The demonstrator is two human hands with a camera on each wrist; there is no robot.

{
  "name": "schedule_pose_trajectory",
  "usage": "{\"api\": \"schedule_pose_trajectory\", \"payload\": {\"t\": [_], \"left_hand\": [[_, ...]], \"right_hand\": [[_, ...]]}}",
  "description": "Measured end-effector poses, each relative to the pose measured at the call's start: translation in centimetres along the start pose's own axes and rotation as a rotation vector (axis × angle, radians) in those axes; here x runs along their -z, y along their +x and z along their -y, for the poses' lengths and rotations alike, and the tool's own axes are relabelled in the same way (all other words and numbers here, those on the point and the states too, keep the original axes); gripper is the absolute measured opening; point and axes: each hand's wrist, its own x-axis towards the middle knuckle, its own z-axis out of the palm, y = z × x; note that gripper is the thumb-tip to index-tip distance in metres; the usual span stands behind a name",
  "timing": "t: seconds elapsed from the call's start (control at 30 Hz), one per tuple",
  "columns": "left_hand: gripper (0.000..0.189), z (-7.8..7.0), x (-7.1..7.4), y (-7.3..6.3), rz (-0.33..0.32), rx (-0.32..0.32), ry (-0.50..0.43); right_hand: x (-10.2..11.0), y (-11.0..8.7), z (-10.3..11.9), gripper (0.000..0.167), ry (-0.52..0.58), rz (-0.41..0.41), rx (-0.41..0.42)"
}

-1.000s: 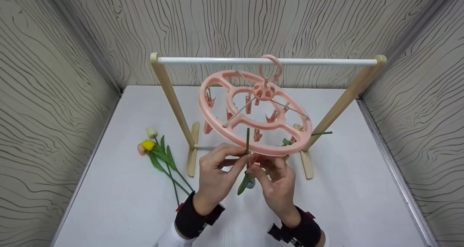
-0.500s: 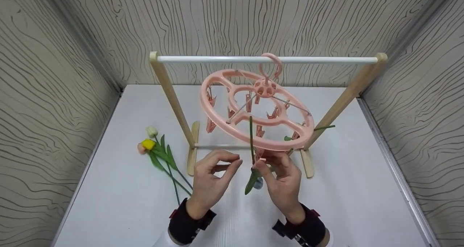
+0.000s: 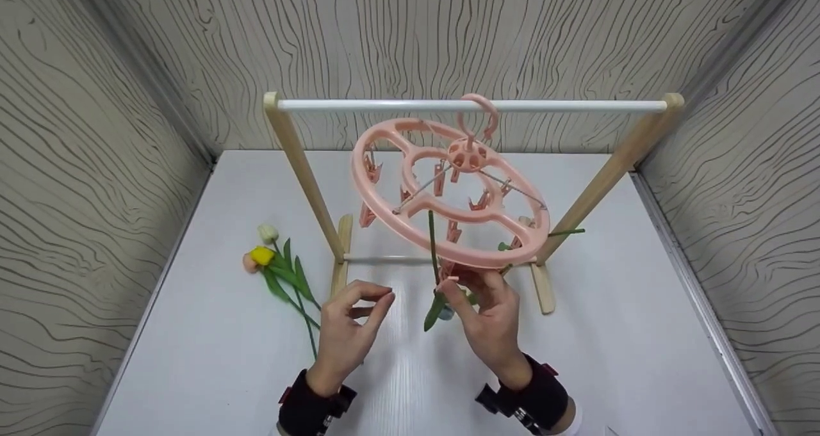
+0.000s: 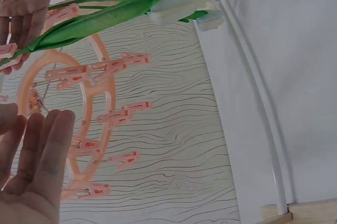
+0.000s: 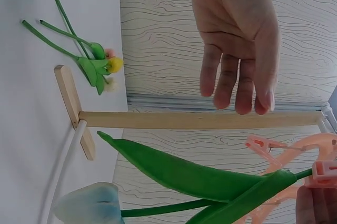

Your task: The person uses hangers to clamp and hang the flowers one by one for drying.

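Observation:
My right hand pinches a pink clothespin at the front rim of a round pink clip hanger. In that clothespin is the stem of a pale blue-white tulip, bloom downward, its stem end rising past the rim. Left of it, my left hand is held above the table with nothing in it, fingers loosely bent toward the thumb in the head view. A second green stem juts out at the hanger's right side; its other end is mostly hidden behind the rim and right hand.
The hanger hooks onto a white rod between wooden posts. Several more clothespins dangle from it. On the table at left lie a yellow tulip, a white one and a peach one. Patterned walls surround the table.
My left hand has let go of the tulip stem and moved left and toward me. The right hand stays on the clothespin while the hanger sways slightly.

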Motion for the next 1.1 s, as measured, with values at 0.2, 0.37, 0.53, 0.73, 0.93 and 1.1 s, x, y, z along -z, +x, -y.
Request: {"api": "schedule_pose_trajectory", "payload": {"t": [0.2,0.37,0.53,0.73,0.93,1.1], "left_hand": [[0.012,0.6,0.4,-0.5,-0.004,0.039,0.051],[0.011,1.1,0.9,-0.8,0.0,0.074,0.105],[0.011,2.0,1.8,-1.1,-0.004,0.128,0.147],[0.01,3.8,3.2,-1.5,0.034,0.21,0.226],[0.011,6.3,4.9,-1.9,0.105,0.32,0.361],[0.017,8.2,6.3,-2.1,0.159,0.393,0.494]], "right_hand": [[-0.3,-0.1,0.0,0.039,-0.017,0.007,-0.014],[-0.3,-0.5,0.0,0.04,-0.025,0.01,-0.035],[-0.3,-1.0,-0.1,0.033,-0.015,0.034,-0.044],[0.0,-2.3,-0.5,0.029,-0.045,0.068,-0.065],[0.9,-4.0,-1.3,0.035,-0.084,0.106,-0.108],[2.0,-5.6,-2.2,0.03,-0.151,0.146,-0.131]]}}
